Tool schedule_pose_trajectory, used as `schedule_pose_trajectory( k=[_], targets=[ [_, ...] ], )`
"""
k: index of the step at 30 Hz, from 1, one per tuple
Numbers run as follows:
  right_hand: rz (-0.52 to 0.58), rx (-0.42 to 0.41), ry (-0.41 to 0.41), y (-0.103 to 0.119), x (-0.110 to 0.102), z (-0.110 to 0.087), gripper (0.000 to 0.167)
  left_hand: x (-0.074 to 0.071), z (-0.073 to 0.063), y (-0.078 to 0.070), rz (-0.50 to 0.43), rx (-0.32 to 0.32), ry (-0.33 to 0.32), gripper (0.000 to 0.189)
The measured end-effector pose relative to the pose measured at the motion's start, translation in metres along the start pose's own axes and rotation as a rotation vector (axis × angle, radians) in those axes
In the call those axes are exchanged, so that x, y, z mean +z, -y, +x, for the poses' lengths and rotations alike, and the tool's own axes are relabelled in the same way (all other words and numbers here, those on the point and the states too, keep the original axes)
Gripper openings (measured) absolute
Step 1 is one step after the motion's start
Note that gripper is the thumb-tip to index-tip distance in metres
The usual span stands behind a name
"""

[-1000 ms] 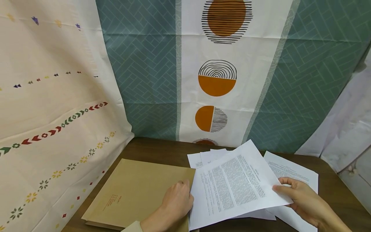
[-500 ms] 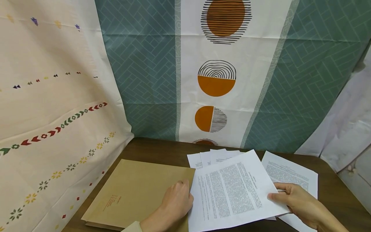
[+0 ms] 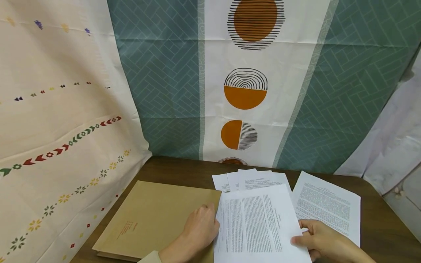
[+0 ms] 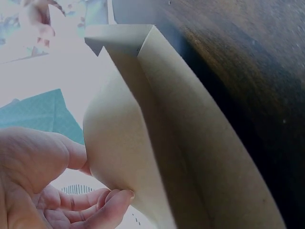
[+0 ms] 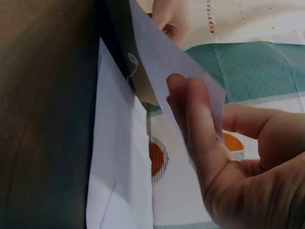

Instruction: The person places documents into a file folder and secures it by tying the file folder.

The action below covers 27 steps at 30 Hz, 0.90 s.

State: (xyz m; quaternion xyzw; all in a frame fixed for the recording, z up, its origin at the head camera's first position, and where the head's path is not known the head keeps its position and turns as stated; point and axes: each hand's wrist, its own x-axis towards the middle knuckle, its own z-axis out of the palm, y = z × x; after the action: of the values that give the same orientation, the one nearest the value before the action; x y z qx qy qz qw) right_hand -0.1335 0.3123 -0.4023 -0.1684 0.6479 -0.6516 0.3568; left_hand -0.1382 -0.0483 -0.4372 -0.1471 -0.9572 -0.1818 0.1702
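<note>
A brown kraft document envelope (image 3: 161, 212) lies at the left of the table, its open end facing right. My left hand (image 3: 201, 228) pinches the upper layer at that end; in the left wrist view the mouth (image 4: 157, 109) gapes between two layers. My right hand (image 3: 323, 241) grips a printed sheet (image 3: 253, 226) by its right edge, thumb on top and fingers beneath. The sheet's left edge is right at the envelope's mouth. From the right wrist, the sheet (image 5: 157, 62) appears raised at a slant, and a white button with string (image 5: 133, 58) shows on the envelope's underside.
Several overlapping printed pages (image 3: 263, 179) lie behind the held sheet. Another printed page (image 3: 329, 204) rests to the right on the dark wooden table (image 3: 181, 170). Patterned cloths hang behind (image 3: 243, 98) and along the left side (image 3: 65, 128).
My right hand has moved left and nearer to me with the sheet, which has turned straighter toward the envelope. More of the pages behind shows. My left hand keeps its place.
</note>
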Motion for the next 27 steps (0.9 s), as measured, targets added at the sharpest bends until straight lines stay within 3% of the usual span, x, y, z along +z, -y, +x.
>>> schedule_pose_trajectory(
  k=[4,11,16,21,27],
  targets=[
    [-0.01,0.021,0.053,-0.002,0.008,0.004,0.032,0.0,-0.001,0.0,-0.011,-0.004,0.004,0.015],
    [-0.143,0.085,-0.069,-0.005,0.022,0.01,0.046,0.0,-0.001,0.0,-0.018,-0.004,0.013,0.015],
    [-0.228,0.077,-0.1,-0.003,0.024,0.01,0.051,0.0,-0.002,-0.001,-0.026,-0.003,0.021,0.015],
    [-0.238,0.059,-0.113,-0.001,0.021,0.01,0.043,-0.001,-0.002,-0.001,-0.034,-0.007,0.032,0.012],
    [-0.247,0.113,-0.202,-0.007,0.02,0.01,0.025,-0.002,-0.001,-0.002,-0.027,-0.018,0.028,0.013]
  ],
)
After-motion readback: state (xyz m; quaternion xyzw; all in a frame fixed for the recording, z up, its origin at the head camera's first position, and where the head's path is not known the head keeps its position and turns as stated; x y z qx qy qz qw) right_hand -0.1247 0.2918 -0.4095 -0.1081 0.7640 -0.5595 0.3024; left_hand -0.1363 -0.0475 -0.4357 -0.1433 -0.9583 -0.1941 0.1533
